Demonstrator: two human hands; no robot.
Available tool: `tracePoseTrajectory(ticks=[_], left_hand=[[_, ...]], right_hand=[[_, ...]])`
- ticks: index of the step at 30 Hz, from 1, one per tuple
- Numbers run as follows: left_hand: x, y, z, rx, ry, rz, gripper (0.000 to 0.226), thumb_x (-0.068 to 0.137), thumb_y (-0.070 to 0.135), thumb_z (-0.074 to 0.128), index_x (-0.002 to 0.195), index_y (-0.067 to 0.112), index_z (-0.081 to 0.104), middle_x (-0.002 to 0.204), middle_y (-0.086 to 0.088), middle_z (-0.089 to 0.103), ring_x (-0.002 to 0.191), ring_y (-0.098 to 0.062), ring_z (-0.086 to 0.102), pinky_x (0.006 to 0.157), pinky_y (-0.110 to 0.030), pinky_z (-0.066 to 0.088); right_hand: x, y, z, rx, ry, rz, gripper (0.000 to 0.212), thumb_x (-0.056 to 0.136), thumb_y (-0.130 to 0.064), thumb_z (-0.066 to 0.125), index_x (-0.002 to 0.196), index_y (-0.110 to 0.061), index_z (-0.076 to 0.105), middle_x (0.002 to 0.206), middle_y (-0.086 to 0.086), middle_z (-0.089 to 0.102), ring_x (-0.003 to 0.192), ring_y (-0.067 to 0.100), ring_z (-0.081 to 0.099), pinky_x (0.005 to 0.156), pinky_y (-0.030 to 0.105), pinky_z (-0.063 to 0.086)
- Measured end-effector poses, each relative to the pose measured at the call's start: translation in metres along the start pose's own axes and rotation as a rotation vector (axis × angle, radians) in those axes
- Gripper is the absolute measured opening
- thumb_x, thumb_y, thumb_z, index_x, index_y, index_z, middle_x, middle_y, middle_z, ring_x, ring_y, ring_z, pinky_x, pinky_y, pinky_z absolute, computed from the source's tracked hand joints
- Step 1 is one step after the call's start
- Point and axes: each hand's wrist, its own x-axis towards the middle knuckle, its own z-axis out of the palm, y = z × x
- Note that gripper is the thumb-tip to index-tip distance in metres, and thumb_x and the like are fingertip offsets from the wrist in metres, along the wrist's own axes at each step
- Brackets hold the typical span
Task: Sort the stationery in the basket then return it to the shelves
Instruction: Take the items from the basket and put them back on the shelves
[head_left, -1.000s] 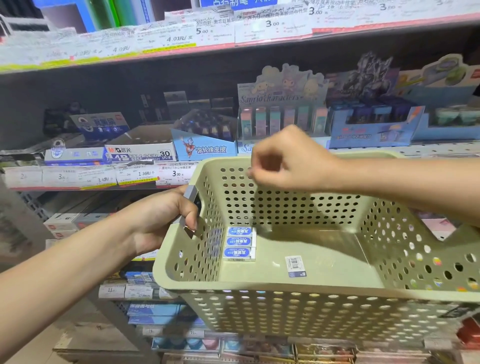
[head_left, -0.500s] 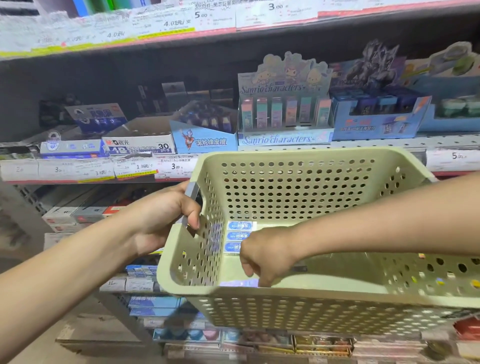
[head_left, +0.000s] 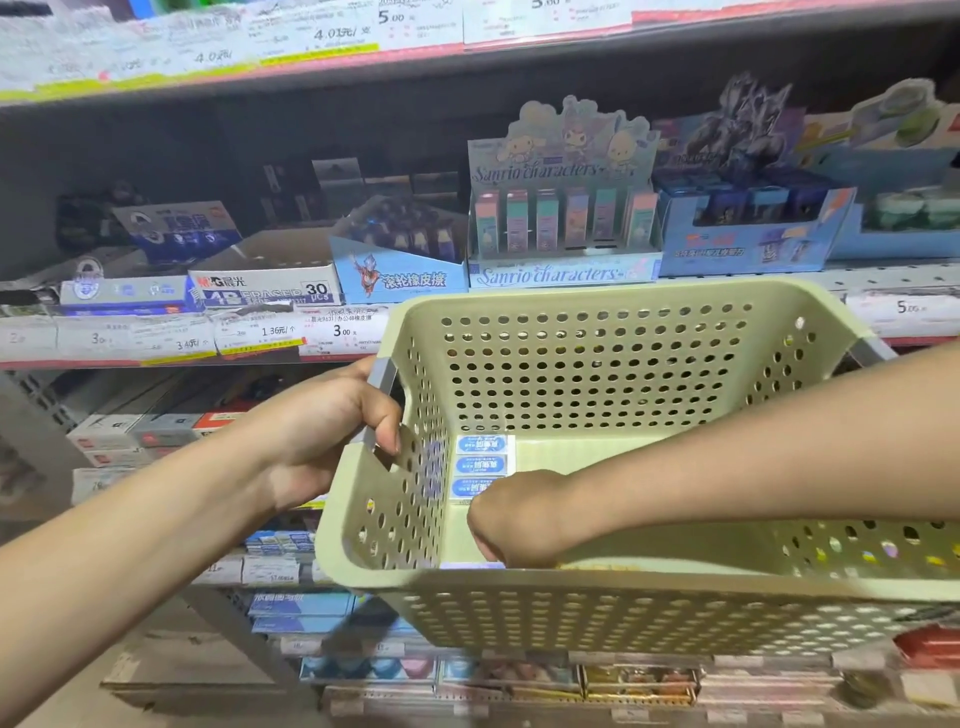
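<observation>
Shelves (head_left: 322, 343) behind; left hand (head_left: 332, 415) clenched on basket (head_left: 519, 613) handle; right hand (head_left: 511, 519) inside, grip seemingly curled, contents unclear

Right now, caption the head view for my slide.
Left hand grips the green basket by its handle while the right hand reaches inside beside three blue-labelled erasers, stationery shelves behind.

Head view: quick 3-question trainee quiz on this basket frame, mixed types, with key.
1. True or false: the left hand grips the basket by its side handle.
2. Where is the right hand? A) on the shelf B) down inside the basket C) on a price tag
3. Fill in: ___ blue-labelled erasers lie in a row by the basket's left wall.

Key: 1 true; 2 B; 3 three. Whether the right hand's grip has closed on anything cannot be seen.
</observation>
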Motion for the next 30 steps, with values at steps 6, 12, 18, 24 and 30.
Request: tracePoseTrajectory(ticks=[6, 12, 18, 24, 30], left_hand=[[0.000, 0.000, -0.002, 0.006, -0.024, -0.010, 0.051, 0.048, -0.010, 0.042, 0.088, 0.015, 0.059, 0.070, -0.018, 0.056, 0.048, -0.025, 0.054, 0.053, -0.028, 0.046], [-0.002, 0.000, 0.001, 0.007, -0.038, -0.008, 0.047, 0.054, -0.013, 0.041, 0.087, 0.015, 0.058, 0.053, -0.012, 0.056, 0.040, -0.023, 0.053, 0.048, -0.025, 0.045], [-0.003, -0.001, -0.001, 0.004, -0.019, -0.013, 0.051, 0.047, -0.011, 0.042, 0.087, 0.014, 0.060, 0.065, -0.017, 0.057, 0.049, -0.026, 0.053, 0.054, -0.029, 0.045], [-0.001, 0.001, -0.004, -0.010, -0.008, -0.035, 0.046, 0.056, -0.012, 0.041, 0.091, 0.014, 0.058, 0.080, -0.021, 0.053, 0.059, -0.028, 0.051, 0.057, -0.030, 0.046], [-0.003, 0.003, -0.006, 0.010, -0.025, -0.018, 0.054, 0.040, -0.008, 0.040, 0.085, 0.014, 0.060, 0.068, -0.018, 0.059, 0.049, -0.026, 0.055, 0.053, -0.029, 0.049]], right_hand=[[-0.002, -0.002, -0.005, -0.015, -0.079, 0.030, 0.027, 0.085, 0.001, 0.050, 0.107, -0.001, 0.066, 0.095, 0.013, 0.065, 0.075, 0.025, 0.051, 0.045, 0.019, 0.030], [-0.005, 0.004, -0.015, 0.140, -0.020, 0.050, 0.024, 0.085, -0.011, 0.057, 0.104, -0.002, 0.067, 0.099, 0.012, 0.070, 0.078, 0.024, 0.062, 0.055, 0.023, 0.044], [-0.033, 0.020, -0.043, 0.593, 0.069, -0.002, 0.006, 0.094, -0.003, 0.046, 0.094, -0.006, 0.052, 0.074, 0.009, 0.058, 0.040, 0.009, 0.056, 0.046, 0.021, 0.048], [-0.066, 0.042, -0.072, 0.787, 0.287, -0.042, 0.016, 0.095, 0.003, 0.044, 0.096, -0.007, 0.056, 0.059, 0.001, 0.056, 0.040, -0.004, 0.054, 0.045, 0.009, 0.046], [-0.095, 0.070, -0.098, 0.786, 0.557, -0.009, 0.012, 0.088, -0.004, 0.061, 0.098, -0.011, 0.062, 0.073, 0.005, 0.065, 0.061, 0.011, 0.060, 0.061, 0.022, 0.049]])
